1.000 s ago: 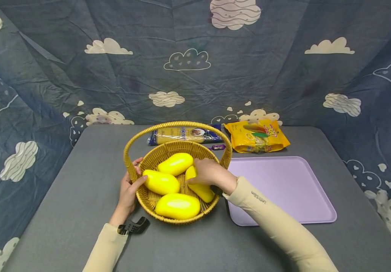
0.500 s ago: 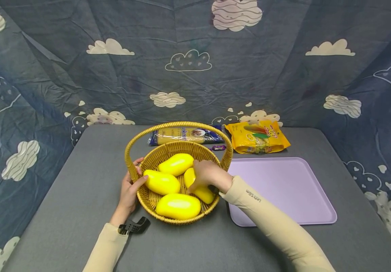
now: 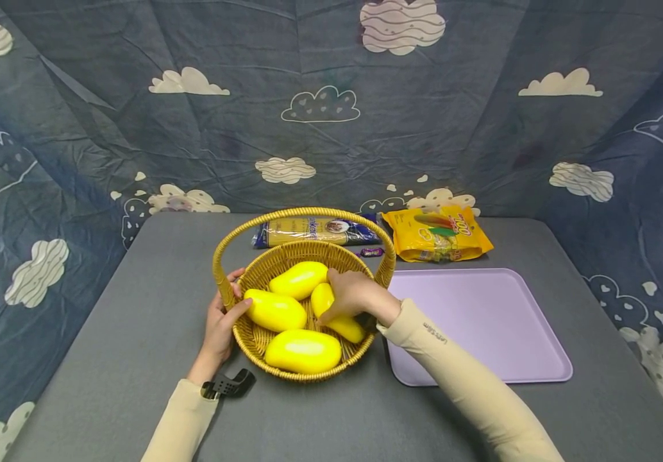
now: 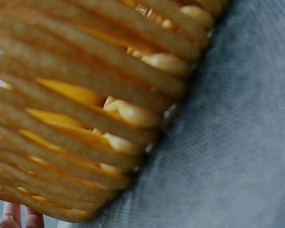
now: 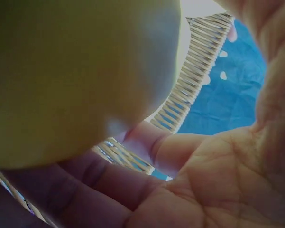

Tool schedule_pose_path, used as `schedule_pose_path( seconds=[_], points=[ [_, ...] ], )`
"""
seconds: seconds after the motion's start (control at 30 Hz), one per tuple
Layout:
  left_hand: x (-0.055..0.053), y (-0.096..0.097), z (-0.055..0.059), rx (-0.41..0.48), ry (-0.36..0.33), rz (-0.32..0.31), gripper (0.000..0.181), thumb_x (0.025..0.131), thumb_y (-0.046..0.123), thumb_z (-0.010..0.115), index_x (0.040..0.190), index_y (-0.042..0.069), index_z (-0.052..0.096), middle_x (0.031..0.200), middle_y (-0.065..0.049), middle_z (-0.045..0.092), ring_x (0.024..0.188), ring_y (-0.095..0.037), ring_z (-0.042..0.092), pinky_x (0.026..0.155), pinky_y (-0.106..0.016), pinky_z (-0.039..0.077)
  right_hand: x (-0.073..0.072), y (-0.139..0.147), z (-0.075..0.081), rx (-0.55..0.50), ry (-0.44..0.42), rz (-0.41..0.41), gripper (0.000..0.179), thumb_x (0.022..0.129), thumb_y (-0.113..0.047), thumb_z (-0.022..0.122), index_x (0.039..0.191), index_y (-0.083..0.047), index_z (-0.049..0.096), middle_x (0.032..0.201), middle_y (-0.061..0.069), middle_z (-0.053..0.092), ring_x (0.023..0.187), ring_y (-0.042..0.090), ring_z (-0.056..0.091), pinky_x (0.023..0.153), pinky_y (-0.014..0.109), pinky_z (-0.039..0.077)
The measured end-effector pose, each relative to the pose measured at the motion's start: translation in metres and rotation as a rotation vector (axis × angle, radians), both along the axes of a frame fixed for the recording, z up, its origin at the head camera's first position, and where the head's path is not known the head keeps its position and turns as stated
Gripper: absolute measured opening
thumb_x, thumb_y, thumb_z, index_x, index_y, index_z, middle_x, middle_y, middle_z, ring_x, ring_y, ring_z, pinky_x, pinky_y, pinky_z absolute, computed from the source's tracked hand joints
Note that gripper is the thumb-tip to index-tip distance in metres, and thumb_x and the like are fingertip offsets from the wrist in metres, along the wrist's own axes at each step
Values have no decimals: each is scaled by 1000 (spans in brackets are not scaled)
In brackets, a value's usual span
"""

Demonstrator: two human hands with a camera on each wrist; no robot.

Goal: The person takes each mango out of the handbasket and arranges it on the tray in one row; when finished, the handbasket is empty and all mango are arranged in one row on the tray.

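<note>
The left hand (image 3: 218, 324) grips the basket (image 3: 302, 377) by its left side, probably to steady it. A yellow fruit (image 3: 347, 328) lies inside at the right, likely kept from rolling there; the right hand (image 3: 357, 295) is clamped round it, thumb and fingers spread to its width.

Grey table (image 3: 135, 333): basket (image 3: 340, 255), tray (image 3: 470, 321), packets (image 3: 438, 234)
</note>
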State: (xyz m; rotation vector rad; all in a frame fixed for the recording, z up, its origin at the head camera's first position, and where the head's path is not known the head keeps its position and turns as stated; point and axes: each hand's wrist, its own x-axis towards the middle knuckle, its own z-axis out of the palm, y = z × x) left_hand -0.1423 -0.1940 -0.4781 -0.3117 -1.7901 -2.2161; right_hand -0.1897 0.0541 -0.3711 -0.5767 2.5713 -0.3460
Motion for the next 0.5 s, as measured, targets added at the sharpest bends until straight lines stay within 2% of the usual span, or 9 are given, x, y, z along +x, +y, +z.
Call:
schedule_pose_path(
  seconds=[0.17, 0.5],
  points=[
    [0, 0, 0, 0, 1, -1, 21, 85, -10, 55, 95, -13, 36, 140, -19, 38, 128, -26, 33, 104, -29, 29, 1, 4, 3, -68, 18, -18, 88, 71, -47, 79, 133, -1, 38, 114, 18, 58, 97, 26, 56, 85, 38, 46],
    [-1, -1, -2, 1, 0, -4, 21, 85, -9, 55, 94, -13, 36, 141, -19, 38, 128, -26, 33, 103, -28, 30, 7, 9, 5, -225, 80, -43, 82, 70, -50, 78, 131, -11, 42, 110, 11, 60, 93, 22, 56, 79, 38, 46]
  ],
)
